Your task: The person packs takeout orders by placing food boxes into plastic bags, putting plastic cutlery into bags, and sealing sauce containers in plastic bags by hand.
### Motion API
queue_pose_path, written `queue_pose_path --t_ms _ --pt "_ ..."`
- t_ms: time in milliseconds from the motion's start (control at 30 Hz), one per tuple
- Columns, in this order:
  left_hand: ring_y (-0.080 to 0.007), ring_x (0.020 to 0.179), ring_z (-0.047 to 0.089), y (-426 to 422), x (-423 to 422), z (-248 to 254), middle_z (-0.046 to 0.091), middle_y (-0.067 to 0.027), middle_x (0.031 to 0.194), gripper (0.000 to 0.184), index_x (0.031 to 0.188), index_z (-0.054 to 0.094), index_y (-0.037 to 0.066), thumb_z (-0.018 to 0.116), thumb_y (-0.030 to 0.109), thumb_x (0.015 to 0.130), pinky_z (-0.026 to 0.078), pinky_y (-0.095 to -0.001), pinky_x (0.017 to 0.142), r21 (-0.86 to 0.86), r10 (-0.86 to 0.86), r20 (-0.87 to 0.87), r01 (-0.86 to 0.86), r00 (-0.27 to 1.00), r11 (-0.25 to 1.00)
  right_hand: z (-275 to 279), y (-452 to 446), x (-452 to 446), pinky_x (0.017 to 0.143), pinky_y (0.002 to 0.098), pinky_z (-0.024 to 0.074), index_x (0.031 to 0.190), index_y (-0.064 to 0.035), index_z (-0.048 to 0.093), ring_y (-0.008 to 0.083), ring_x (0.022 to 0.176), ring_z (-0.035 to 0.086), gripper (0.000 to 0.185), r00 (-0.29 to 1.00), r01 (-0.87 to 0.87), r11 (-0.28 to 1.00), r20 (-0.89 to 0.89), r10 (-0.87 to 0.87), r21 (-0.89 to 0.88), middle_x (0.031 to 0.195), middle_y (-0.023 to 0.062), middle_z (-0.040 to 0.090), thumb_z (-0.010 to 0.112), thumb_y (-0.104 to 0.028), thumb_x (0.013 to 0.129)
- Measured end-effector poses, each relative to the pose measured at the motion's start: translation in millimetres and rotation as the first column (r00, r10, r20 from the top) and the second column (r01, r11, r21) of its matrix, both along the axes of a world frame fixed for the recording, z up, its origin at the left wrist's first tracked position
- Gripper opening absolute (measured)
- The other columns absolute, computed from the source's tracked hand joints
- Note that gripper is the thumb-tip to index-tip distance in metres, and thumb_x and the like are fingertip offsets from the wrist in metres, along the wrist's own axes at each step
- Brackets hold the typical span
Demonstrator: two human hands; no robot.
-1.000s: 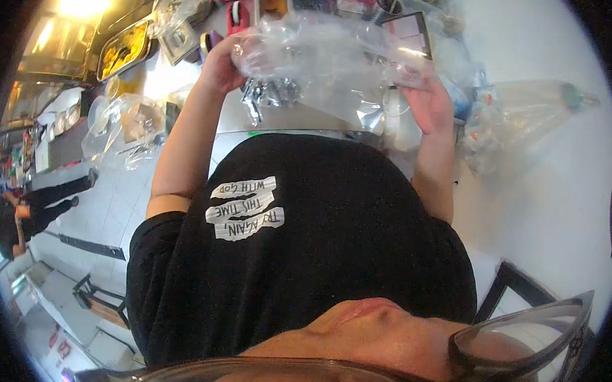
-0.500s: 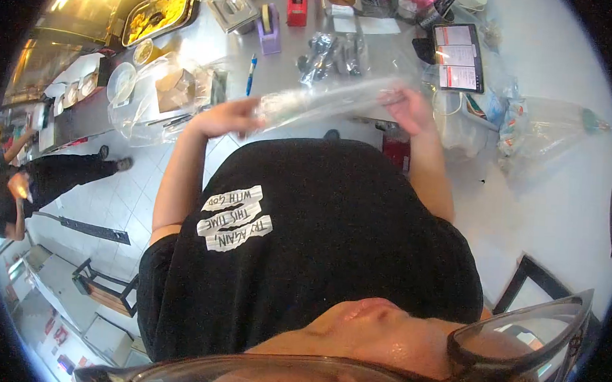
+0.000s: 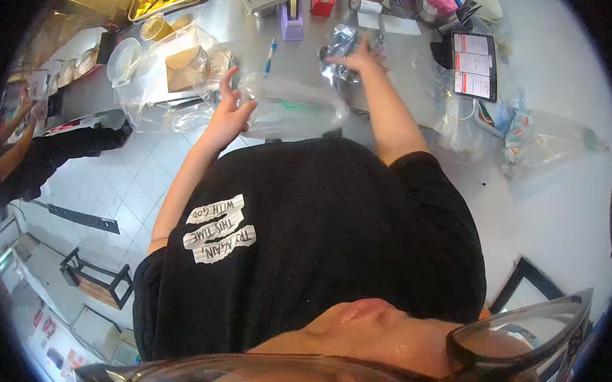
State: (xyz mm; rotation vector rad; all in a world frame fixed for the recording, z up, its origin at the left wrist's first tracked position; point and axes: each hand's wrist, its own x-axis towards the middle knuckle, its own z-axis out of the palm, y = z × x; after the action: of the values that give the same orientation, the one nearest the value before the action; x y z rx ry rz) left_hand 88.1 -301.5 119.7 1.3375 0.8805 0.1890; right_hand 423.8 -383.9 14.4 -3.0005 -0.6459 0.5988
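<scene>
The right hand (image 3: pixel 363 59) has shifted to silvery packets (image 3: pixel 343 35) at upper centre, grasp impossible to tell; the left hand (image 3: pixel 228 116), fingers splayed, is beside a clear plastic bag (image 3: pixel 292 109).

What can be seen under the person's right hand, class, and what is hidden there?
Shiny packets show under the right hand, over the metal counter. The hand covers part of them, so whatever is directly beneath its palm cannot be seen.
</scene>
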Motion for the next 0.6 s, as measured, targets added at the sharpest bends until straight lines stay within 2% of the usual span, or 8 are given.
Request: queue_pose_path --t_ms 33,67,167,200,300,367,467,600 --pt "-0.0096 0.063 0.046 2 2 3 0.046 -0.0033 0.084 0.04 0.134 0.042 0.014 0.047 0.006 0.095 0.041 -0.0264 0.052 0.079 -0.071 0.049 0.067 0.996 0.995 -4 3 0 0.107 0.0639 0.0253 0.15 -0.0165 0.018 0.0422 0.138 0.03 0.117 0.999 0.038 0.997 -0.005 -0.038 0.065 0.148 0.0265 0.032 0.081 -0.059 0.062" --pt "-0.0098 0.069 0.049 7 3 3 0.046 -0.0061 0.091 0.037 0.121 0.057 0.014 0.042 -0.004 0.092 0.046 -0.0286 0.059 0.379 -0.238 -0.003 0.221 0.971 0.898 -11 5 1 0.106 0.0658 0.0251 0.15 -0.0192 0.02 0.0421 0.138 0.03 0.113 0.997 0.074 0.989 -0.009 -0.073 0.129 0.147 0.0251 0.034 0.083 -0.055 0.062" --pt "-0.0092 0.07 0.051 12 18 -7 0.048 -0.0072 0.097 0.032 0.11 0.064 0.009 0.043 -0.006 0.09 0.049 -0.0293 0.071 0.508 -0.281 0.03 0.228 0.959 0.831 -54 -3 43 0.102 0.0652 0.0298 0.144 -0.0176 0.031 0.0373 0.132 0.041 0.096 0.995 0.103 0.95 -0.042 -0.094 0.296 0.139 0.0218 0.045 0.083 -0.037 0.066" --pt "-0.0068 0.076 0.053 11 25 -3 0.051 -0.008 0.102 0.038 0.118 0.061 0.009 0.046 -0.005 0.087 0.049 -0.0312 0.08 0.314 -0.244 0.118 0.197 0.963 0.929 -57 -11 53 0.102 0.0632 0.0322 0.142 -0.0169 0.033 0.0367 0.129 0.045 0.092 0.998 0.061 0.935 -0.03 -0.054 0.349 0.137 0.0221 0.048 0.082 -0.035 0.067" --pt "-0.0047 0.077 0.051 20 48 23 0.052 -0.0064 0.11 0.047 0.127 0.057 0.011 0.048 -0.005 0.084 0.048 -0.0306 0.077 0.275 -0.296 0.155 0.246 0.943 0.929 -72 -36 101 0.098 0.0487 0.0425 0.138 -0.0104 0.038 0.0358 0.114 0.057 0.082 0.996 0.089 0.787 -0.062 -0.064 0.611 0.125 0.0215 0.057 0.08 -0.025 0.068" --pt "-0.0034 0.074 0.048 23 65 31 0.054 -0.005 0.12 0.057 0.135 0.052 0.012 0.048 -0.006 0.081 0.046 -0.0272 0.072 0.065 -0.185 0.332 0.173 0.925 0.983 -73 -56 137 0.095 0.0425 0.0458 0.137 -0.0072 0.038 0.0343 0.108 0.06 0.078 0.98 0.194 0.683 -0.171 -0.102 0.704 0.122 0.0188 0.058 0.078 -0.017 0.07" --pt "-0.003 0.07 0.044 21 100 32 0.05 -0.0044 0.139 0.065 0.141 0.047 0.01 0.047 -0.008 0.079 0.041 -0.0207 0.066 -0.3 0.172 0.574 0.01 0.801 0.954 -40 -91 161 0.087 0.0378 0.0481 0.135 0.0001 0.039 0.0261 0.104 0.059 0.071 0.905 0.389 0.342 -0.425 0.035 0.856 0.116 0.0131 0.061 0.073 -0.006 0.073" --pt "-0.0075 0.084 0.052 31 140 -51 0.044 -0.0043 0.141 0.066 0.143 0.043 0.01 0.046 -0.007 0.079 0.045 -0.023 0.073 -0.033 -0.026 0.372 0.041 0.928 0.999 22 -111 157 0.091 0.0359 0.0465 0.138 -0.0023 0.037 0.0232 0.109 0.056 0.071 0.935 0.335 0.089 -0.343 0.087 0.938 0.121 0.0124 0.057 0.07 0.002 0.075"
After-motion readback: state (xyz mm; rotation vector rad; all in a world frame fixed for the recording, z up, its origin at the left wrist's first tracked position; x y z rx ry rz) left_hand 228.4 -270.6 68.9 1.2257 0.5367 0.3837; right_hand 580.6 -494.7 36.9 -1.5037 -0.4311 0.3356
